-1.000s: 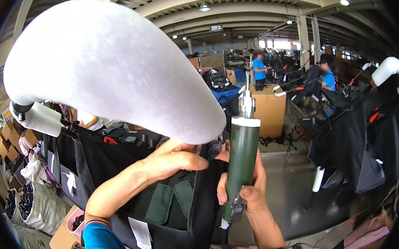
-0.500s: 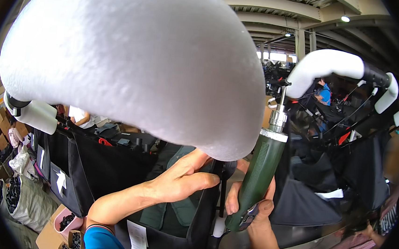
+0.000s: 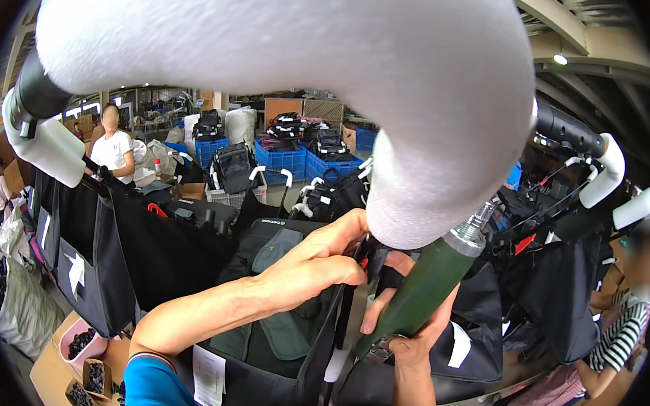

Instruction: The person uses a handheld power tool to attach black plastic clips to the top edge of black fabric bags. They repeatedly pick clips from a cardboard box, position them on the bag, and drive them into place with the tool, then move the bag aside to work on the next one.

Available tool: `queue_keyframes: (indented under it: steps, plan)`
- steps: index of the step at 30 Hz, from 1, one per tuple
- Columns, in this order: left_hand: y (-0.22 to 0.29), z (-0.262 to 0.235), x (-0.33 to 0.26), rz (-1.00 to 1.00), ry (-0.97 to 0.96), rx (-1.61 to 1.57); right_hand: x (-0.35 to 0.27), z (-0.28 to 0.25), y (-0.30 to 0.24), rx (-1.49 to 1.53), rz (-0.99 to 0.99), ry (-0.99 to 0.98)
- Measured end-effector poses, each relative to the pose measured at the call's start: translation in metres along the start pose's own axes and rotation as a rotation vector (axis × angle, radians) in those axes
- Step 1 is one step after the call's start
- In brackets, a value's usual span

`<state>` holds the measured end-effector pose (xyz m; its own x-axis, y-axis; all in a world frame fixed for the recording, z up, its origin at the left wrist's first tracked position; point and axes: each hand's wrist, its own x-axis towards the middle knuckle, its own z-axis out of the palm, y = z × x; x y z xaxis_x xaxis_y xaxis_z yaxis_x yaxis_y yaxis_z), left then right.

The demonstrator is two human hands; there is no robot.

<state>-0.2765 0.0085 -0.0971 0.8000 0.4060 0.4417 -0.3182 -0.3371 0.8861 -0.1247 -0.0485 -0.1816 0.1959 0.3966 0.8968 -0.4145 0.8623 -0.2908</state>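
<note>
My right hand (image 3: 412, 333) is wrapped round a green electric screwdriver (image 3: 427, 287), held at a slant with its silver collar uppermost. The bit is hidden behind a large handle wrapped in white foam (image 3: 454, 114), which arches close across the top. Just under the foam's lower end, my left hand (image 3: 313, 259) has its thumb and fingers closed at a black frame tube (image 3: 343, 311); a small red part shows there. Its fingertips are partly hidden. Below my left forearm hangs a black fabric body (image 3: 280, 386) with dark green padding (image 3: 284, 329) and a white paper label (image 3: 208, 377).
More black fabric frames with white foam handles (image 3: 606, 172) crowd the right. A pink bin (image 3: 79, 340) and small boxes (image 3: 97, 377) of black parts sit at lower left. One person (image 3: 115, 148) is beyond at left, another (image 3: 620, 333) at right. Blue crates (image 3: 279, 157) stand far back.
The view has shifted, revealing the back of the room beneath the foam handle. The screwdriver leans further right, and its bit has gone behind the foam. My left hand stays at the tube.
</note>
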Motion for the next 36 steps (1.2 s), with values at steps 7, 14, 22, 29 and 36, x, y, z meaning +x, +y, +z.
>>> queue_keyframes:
  steps: [7,14,22,29,36]
  plan:
    - [-0.023,-0.015,-0.026,0.232,-0.003,0.217,-0.014,0.006,0.025,0.073,0.140,-0.099]
    - [-0.048,-0.002,-0.018,0.288,0.324,0.338,-0.002,0.006,0.010,0.203,0.248,-0.053]
    - [-0.059,-0.014,-0.012,0.505,0.391,0.583,-0.020,0.005,-0.020,0.264,0.348,0.023]
    - [-0.042,-0.040,-0.012,0.596,0.166,0.682,-0.094,-0.030,-0.064,0.098,0.578,-0.024]
    - [-0.039,-0.045,-0.009,0.717,0.143,0.844,-0.099,-0.010,-0.078,-0.378,0.727,-0.150]
